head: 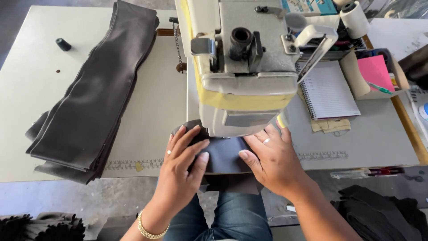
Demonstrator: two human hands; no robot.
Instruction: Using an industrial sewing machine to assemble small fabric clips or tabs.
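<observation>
A dark fabric piece (223, 154) lies flat on the table under the head of a grey and yellow sewing machine (243, 67). My left hand (180, 167) presses on the left part of the fabric with fingers spread; a gold bracelet is on its wrist. My right hand (272, 158) rests flat on the fabric's right part, fingers reaching under the machine head, with a ring on one finger. The needle area is hidden by the machine head.
A long stack of dark fabric strips (96, 96) lies on the pale table (147, 116) at left. A spiral notebook (327, 91), a box with pink paper (376, 73) and a thread cone (354, 18) sit at right. More dark cloth (379, 207) lies on the floor.
</observation>
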